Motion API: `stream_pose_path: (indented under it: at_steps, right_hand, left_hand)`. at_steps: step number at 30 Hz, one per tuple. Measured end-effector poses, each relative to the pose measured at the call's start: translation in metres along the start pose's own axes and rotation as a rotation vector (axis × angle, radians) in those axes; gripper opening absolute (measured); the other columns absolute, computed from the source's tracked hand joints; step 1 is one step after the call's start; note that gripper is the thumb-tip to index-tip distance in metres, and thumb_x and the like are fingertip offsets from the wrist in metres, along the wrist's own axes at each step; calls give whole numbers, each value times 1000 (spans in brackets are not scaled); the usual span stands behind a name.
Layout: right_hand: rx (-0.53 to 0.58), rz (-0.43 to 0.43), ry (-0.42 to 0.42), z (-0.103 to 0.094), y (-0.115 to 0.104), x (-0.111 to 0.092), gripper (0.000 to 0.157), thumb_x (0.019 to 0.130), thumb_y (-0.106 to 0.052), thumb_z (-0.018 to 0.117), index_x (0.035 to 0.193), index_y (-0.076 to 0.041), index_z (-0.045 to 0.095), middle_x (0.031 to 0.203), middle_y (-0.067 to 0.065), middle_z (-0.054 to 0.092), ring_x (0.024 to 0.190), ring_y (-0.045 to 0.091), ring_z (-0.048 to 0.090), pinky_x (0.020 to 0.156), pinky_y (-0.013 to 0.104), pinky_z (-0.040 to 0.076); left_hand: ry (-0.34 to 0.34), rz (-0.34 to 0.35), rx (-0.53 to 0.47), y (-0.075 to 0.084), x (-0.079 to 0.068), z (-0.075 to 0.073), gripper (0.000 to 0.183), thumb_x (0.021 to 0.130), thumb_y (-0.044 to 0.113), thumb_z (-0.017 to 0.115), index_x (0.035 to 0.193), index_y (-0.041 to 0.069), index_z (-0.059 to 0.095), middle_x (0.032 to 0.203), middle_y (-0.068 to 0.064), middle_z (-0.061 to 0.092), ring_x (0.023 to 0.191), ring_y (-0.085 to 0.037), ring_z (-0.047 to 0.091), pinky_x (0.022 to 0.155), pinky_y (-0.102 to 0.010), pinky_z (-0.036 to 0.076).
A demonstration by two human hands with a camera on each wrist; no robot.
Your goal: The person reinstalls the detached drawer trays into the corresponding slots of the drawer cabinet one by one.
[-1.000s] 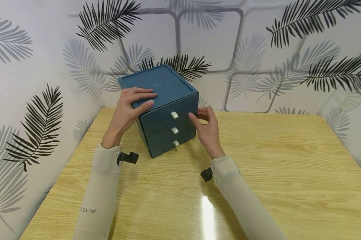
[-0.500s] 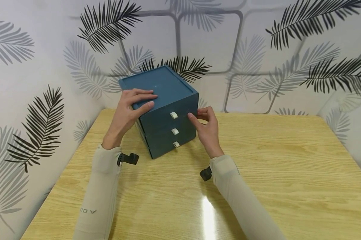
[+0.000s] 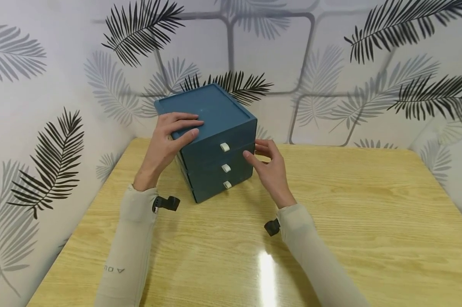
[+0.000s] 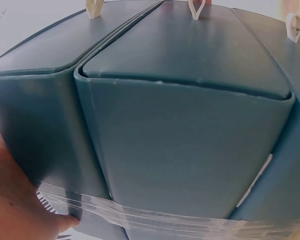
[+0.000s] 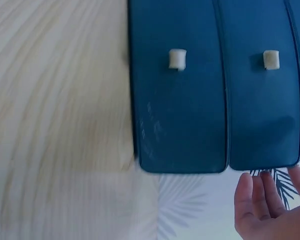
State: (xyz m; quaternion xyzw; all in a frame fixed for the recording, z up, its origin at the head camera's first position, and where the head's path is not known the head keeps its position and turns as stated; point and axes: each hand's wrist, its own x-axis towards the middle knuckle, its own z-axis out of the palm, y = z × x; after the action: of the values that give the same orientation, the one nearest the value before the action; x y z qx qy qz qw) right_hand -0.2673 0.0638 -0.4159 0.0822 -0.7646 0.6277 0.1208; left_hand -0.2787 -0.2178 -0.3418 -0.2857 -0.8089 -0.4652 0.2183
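A blue three-drawer storage box (image 3: 215, 157) stands at an angle on the table in the head view, its drawers pushed in. Each drawer front carries a small pale pull tab (image 3: 225, 147). My left hand (image 3: 167, 136) rests on the left front edge of the top with its fingers laid flat. My right hand (image 3: 271, 166) is at the right front edge, thumb by the front face and loosely bent fingers beside the side wall. In the right wrist view those fingers (image 5: 260, 195) are close along the edge; contact is unclear. Clear tape (image 4: 140, 215) crosses the side in the left wrist view.
The wooden table (image 3: 350, 213) stretches to the right and toward me. Behind and to the left is a wall (image 3: 261, 55) with a leaf pattern. A bright reflection lies on the near tabletop.
My right hand has shifted slightly right and down, its thumb sliding toward the box's edge. My left hand keeps its place on top. The box stays where it was.
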Motion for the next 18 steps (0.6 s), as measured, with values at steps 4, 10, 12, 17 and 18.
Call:
stream_pose_path:
  at_steps: [4, 10, 12, 17, 18]
  right_hand:
    - [-71, 23, -38, -11, 3, -7, 52, 97, -36, 74, 143, -15, 58, 143, 10, 59, 133, 31, 56, 108, 51, 49]
    - [-172, 56, -106, -30, 10, -21, 56, 99, -37, 72, 145, -11, 54, 149, 11, 53, 140, 33, 50, 113, 53, 46]
    - [-225, 63, -133, -38, 13, -25, 57, 99, -37, 71, 146, -10, 53, 151, 12, 51, 142, 34, 48, 114, 54, 44]
    - [-345, 76, -214, -59, 22, -32, 61, 100, -38, 69, 150, -8, 50, 157, 15, 46, 146, 38, 43, 117, 58, 40]
    - [-363, 81, -228, -63, 23, -33, 61, 101, -38, 68, 151, -8, 50, 158, 16, 45, 147, 38, 42, 118, 59, 39]
  left_hand:
    - [29, -18, 2, 3, -2, 3, 27, 100, 18, 64, 121, 10, 79, 140, -11, 65, 141, -25, 42, 122, -48, 23]
    - [104, -21, 15, 5, -6, 7, 26, 103, 17, 60, 118, 10, 80, 136, -12, 67, 137, -26, 47, 125, -47, 21]
    - [128, -24, 14, 5, -7, 9, 27, 104, 20, 59, 117, 11, 81, 137, -11, 67, 139, -26, 47, 129, -45, 16]
    - [203, -54, -15, 3, -12, 16, 29, 105, 23, 58, 113, 10, 82, 143, -7, 66, 147, -23, 43, 132, -41, 13]
    - [220, -60, -29, 3, -13, 17, 28, 105, 22, 58, 112, 10, 82, 143, -6, 66, 148, -22, 43, 132, -41, 15]
